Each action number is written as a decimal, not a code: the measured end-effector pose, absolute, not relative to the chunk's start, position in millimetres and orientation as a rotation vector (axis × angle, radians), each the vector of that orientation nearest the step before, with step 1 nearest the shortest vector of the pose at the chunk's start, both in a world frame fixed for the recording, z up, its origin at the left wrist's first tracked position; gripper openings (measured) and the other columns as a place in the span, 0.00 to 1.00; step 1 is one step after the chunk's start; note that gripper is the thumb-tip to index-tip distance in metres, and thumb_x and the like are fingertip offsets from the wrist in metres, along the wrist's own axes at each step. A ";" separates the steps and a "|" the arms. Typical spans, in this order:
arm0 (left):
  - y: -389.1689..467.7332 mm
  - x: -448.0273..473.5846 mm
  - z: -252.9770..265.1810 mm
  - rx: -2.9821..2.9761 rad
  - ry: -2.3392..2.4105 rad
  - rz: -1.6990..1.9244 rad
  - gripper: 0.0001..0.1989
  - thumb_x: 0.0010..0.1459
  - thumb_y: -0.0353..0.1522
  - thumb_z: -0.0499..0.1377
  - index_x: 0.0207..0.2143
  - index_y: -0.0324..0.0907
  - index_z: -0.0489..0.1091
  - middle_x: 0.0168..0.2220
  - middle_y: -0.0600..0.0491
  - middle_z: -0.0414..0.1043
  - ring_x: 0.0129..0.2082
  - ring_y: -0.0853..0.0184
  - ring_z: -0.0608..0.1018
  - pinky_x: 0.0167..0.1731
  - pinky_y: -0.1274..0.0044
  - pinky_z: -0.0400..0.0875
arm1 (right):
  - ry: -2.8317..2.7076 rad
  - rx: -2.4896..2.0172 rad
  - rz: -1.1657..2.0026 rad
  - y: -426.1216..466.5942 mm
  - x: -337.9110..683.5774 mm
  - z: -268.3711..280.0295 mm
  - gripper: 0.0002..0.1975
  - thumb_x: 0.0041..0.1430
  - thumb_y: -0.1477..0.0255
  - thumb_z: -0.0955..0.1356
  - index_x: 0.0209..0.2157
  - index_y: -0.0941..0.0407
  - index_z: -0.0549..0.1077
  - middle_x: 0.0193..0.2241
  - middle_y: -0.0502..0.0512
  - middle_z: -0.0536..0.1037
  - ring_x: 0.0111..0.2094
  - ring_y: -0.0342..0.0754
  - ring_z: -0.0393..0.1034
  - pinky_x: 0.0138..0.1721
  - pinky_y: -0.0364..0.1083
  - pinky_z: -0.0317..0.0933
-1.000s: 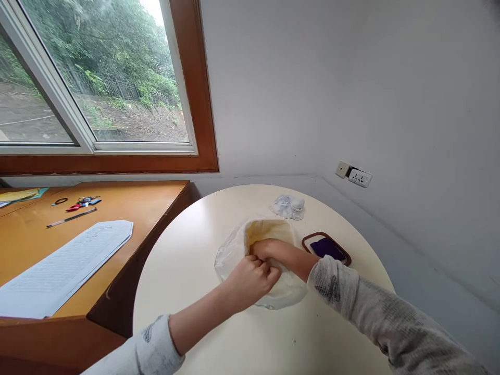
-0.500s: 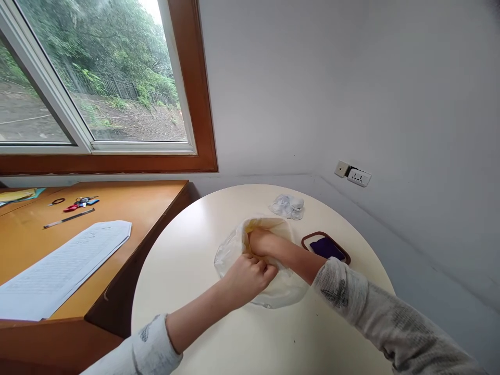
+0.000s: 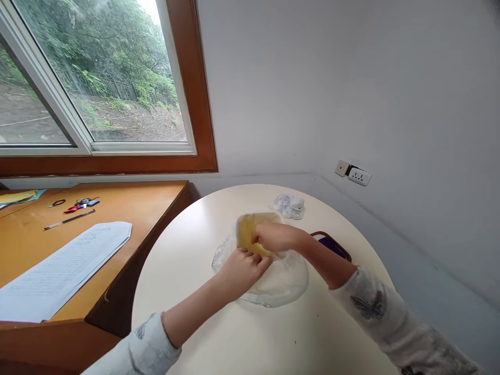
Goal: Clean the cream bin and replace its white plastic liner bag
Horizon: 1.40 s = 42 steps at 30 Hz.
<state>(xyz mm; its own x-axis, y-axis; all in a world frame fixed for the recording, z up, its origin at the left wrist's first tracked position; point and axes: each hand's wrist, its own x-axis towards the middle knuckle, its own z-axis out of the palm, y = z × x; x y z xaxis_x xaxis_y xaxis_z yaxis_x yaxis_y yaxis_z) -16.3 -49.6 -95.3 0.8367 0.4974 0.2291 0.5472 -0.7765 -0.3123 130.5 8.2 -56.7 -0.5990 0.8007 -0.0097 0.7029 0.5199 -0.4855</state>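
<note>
A pale yellowish container stands on the round table, with its opening toward me. A clear plastic bag lines it and spreads out around its rim onto the table. My left hand is closed over the near edge of the opening, its fingers gripping the bag there. My right hand reaches in at the opening from the right. Its fingers are curled near the yellow inner wall, and whatever they hold, if anything, is hidden.
Behind the container lies crumpled clear plastic. To the right, partly behind my right forearm, is a brown rounded frame with something dark purple inside. A wooden desk at left holds papers, a pen and keys.
My right hand has come up out of the container's depth, so its fingers and the yellow inside now show. My left hand has shifted slightly left, still at the near edge.
</note>
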 end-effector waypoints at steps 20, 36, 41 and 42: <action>13.9 -36.8 -75.1 -2.876 -1.210 -0.937 0.38 0.45 0.44 0.63 0.57 0.49 0.52 0.59 0.44 0.52 0.59 0.54 0.55 0.57 0.54 0.35 | -1.852 -1.146 0.960 -5.3 217.5 -129.3 0.57 0.42 0.59 0.72 0.61 0.47 0.28 0.64 0.57 0.32 0.63 0.52 0.28 0.60 0.58 0.36; 3.3 -85.7 -171.7 -2.822 -1.888 -1.241 0.53 0.47 0.43 0.62 0.61 0.53 0.22 0.64 0.45 0.29 0.63 0.51 0.42 0.55 0.54 0.52 | -1.725 -1.443 0.746 -28.9 255.8 -140.5 0.18 0.57 0.60 0.61 0.47 0.53 0.66 0.48 0.58 0.68 0.50 0.51 0.62 0.50 0.51 0.56; 0.1 -86.1 -154.8 -2.333 -1.867 -1.799 0.17 0.51 0.42 0.58 0.42 0.45 0.64 0.43 0.50 0.66 0.46 0.59 0.69 0.46 0.66 0.65 | -1.754 -1.768 0.482 -51.8 283.9 -142.3 0.16 0.58 0.60 0.58 0.24 0.54 0.66 0.25 0.53 0.72 0.27 0.48 0.66 0.31 0.47 0.61; -1.2 -85.6 -149.3 -2.212 -1.869 -1.947 0.11 0.53 0.41 0.57 0.31 0.43 0.65 0.31 0.53 0.66 0.36 0.63 0.71 0.38 0.70 0.68 | -1.771 -1.782 0.469 -56.8 286.7 -143.3 0.16 0.58 0.61 0.58 0.24 0.54 0.66 0.25 0.53 0.72 0.27 0.48 0.66 0.30 0.47 0.60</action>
<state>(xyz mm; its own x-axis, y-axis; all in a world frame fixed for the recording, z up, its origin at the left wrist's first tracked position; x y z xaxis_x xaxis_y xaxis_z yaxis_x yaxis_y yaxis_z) -85.6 -1.2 -149.3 -0.1607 0.8490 0.5034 0.4685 -0.3833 0.7960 286.7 -56.8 -143.3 0.0579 0.9872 0.1489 0.7843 0.0473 -0.6186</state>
